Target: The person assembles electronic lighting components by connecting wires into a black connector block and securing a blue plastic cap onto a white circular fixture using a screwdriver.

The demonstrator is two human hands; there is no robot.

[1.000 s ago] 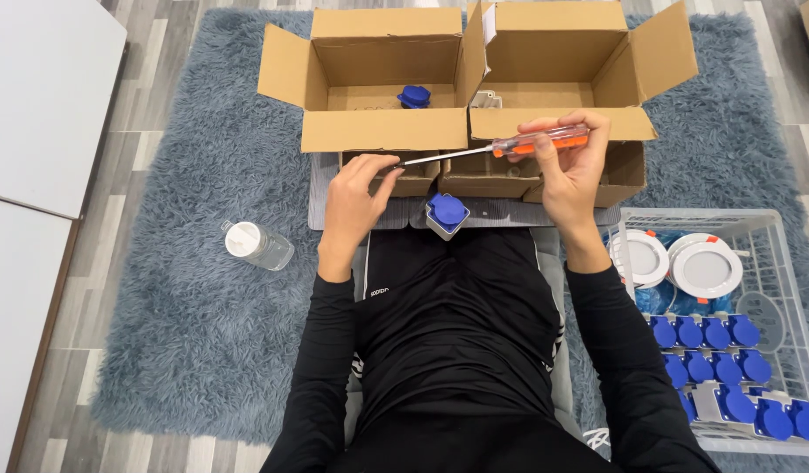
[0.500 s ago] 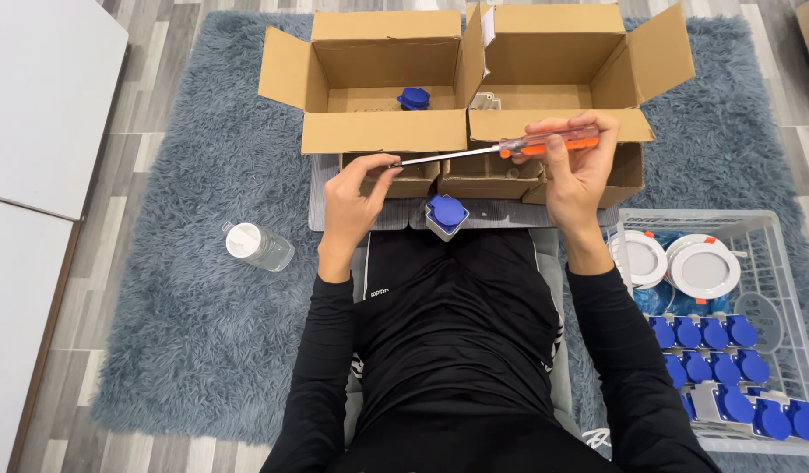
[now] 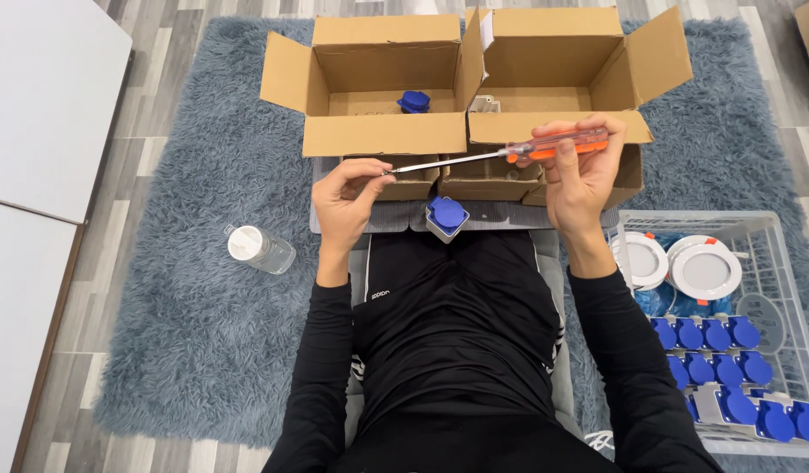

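Screwdriver (image 3: 501, 155), orange-handled, lies level just before the cardboard boxes (image 3: 474, 79): right hand (image 3: 578, 171) curls round its handle, left hand (image 3: 350, 197) pinches its tip. A blue socket (image 3: 446, 215) sits below the shaft, untouched; one lies boxed, many crowd the basket (image 3: 777, 235) rightward. Open rug leftward

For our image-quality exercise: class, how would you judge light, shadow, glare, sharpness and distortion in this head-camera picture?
Head view: even, soft light with faint shadows; sharp across the rug and cardboard boxes; slight shine on the screwdriver between left hand and right hand; straight lines bow mildly near the edges.
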